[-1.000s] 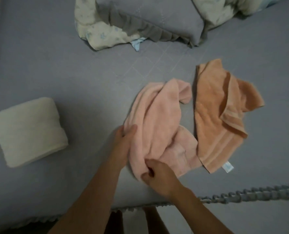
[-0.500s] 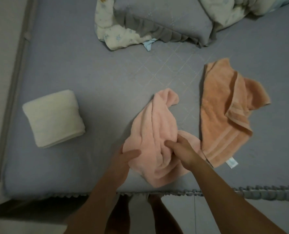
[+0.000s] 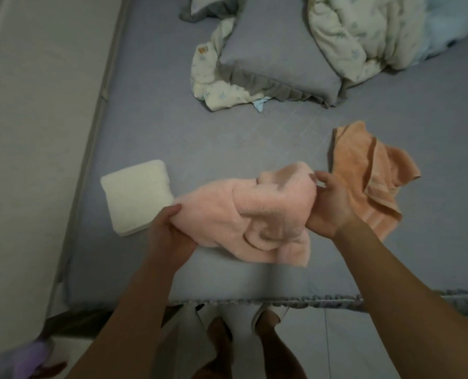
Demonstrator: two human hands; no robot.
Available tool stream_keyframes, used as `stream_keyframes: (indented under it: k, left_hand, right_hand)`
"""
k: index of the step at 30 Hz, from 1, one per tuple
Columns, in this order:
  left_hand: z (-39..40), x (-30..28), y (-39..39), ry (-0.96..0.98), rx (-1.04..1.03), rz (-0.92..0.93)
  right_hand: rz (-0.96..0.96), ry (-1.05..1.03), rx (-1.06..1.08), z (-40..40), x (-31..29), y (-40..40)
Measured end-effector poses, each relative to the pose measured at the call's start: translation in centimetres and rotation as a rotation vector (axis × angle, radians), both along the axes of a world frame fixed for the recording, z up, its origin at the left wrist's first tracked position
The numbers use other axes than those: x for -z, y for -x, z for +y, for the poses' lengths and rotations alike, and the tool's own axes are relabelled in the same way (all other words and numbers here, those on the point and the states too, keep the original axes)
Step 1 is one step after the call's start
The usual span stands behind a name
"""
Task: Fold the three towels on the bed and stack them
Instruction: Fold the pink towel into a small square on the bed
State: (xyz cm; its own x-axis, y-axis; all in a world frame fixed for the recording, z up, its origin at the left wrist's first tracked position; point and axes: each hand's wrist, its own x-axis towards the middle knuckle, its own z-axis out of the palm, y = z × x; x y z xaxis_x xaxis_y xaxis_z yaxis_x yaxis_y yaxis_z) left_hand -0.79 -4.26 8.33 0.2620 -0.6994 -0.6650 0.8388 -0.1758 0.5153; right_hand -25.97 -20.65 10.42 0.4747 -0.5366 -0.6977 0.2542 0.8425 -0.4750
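Grey quilted bed (image 3: 227, 138) fills most of your view, its ruffled edge running across below your arms. Dim light, soft focus at the margins.

Your left hand (image 3: 169, 231) is closed around the left end of the pink towel (image 3: 243, 212); thumb shows on top, the other fingers are buried under cloth. Your right hand (image 3: 330, 206) grips the towel's right end, fingers curled into the bunched fabric, only the thumb and knuckles clear. The towel hangs crumpled between both hands, one corner drooping toward the mattress; you cannot tell whether that corner touches the sheet.

White towel (image 3: 137, 195) sits folded, a neat block, just beside your left hand, on the bed's left side. Whether the pink cloth touches it is unclear.

Orange towel (image 3: 375, 170) lies unfolded and rumpled behind your right hand, which covers its near-left portion.

Grey pillow (image 3: 276, 61) with a dark frill rests at the far end, on a pale floral quilt (image 3: 364, 31) that is cut off by the top frame edge.

Your bare feet (image 3: 243, 343) stand on the floor below the bed edge, partly masked by your forearms. A blurred purple object (image 3: 33, 356) sits bottom left, too smeared to identify.
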Motion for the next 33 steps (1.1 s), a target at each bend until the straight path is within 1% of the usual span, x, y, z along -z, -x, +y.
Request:
stream_keyframes:
  k: [2, 4, 6, 7, 8, 10, 12, 13, 15, 19, 22, 25, 26, 28, 31, 33]
  left_hand:
    - [0.3, -2.6, -1.1, -0.014, 0.068, -0.034]
    - [0.1, -5.1, -2.3, -0.025, 0.142, -0.074]
    - [0.1, -8.2, -3.3, 0.026, 0.149, -0.136]
    - [0.0, -9.9, -3.9, 0.052, 0.142, -0.158]
    - [-0.1, -11.6, -4.5, 0.077, 0.133, -0.157]
    - [-0.3, -14.7, -5.5, 0.124, 0.12, -0.153]
    - [-0.5, -17.8, -6.1, 0.156, 0.13, -0.182]
    - [-0.6, -19.1, -6.2, 0.165, 0.134, -0.192]
    - [-1.1, -21.5, -6.5, 0.168, 0.136, -0.222]
    - [-2.3, -25.1, -7.3, 0.085, 0.146, -0.45]
    - [-3.1, -27.2, -7.3, 0.025, 0.114, -0.61]
    - [-3.6, -28.5, -7.1, -0.042, 0.032, -0.712]
    - [-3.8, -28.7, -7.2, -0.075, 0.034, -0.747]
    - [-4.1, -29.1, -7.2, -0.108, 0.08, -0.791]
    - [-4.3, -29.4, -6.8, -0.121, 0.166, -0.847]
    - [-4.8, -29.2, -6.6, -0.131, 0.188, -0.949]
  right_hand:
    - [-0.031, -0.027, -0.021, 0.7, -2.4, 0.3]
    - [-0.002, -0.013, 0.011, 1.3, -5.2, 0.6]
    - [0.013, 0.019, 0.066, 1.7, -8.3, 0.6]
    - [0.052, 0.04, 0.083, 1.7, -10.0, 0.5]
    - [0.137, 0.071, 0.082, 1.7, -11.8, 0.4]
    - [0.361, 0.152, 0.029, 1.1, -14.9, 0.3]
    - [0.529, 0.269, -0.023, 0.2, -17.4, 0.4]
    - [0.566, 0.322, -0.055, -0.3, -18.8, 0.6]
    - [0.582, 0.4, -0.085, -1.2, -21.5, 0.9]
    - [0.671, 0.55, -0.095, -3.8, -25.4, 2.2]
    - [0.799, 0.688, -0.191, -5.3, -27.3, 3.3]
    - [0.775, 0.758, -0.354, -6.5, -28.9, 4.6]
    - [0.755, 0.765, -0.368, -6.8, -29.0, 4.8]
    - [0.689, 0.75, -0.324, -7.5, -29.4, 5.3]
    - [0.615, 0.687, -0.201, -8.0, -29.5, 6.2]
    - [0.567, 0.654, -0.206, -8.0, -29.4, 6.9]
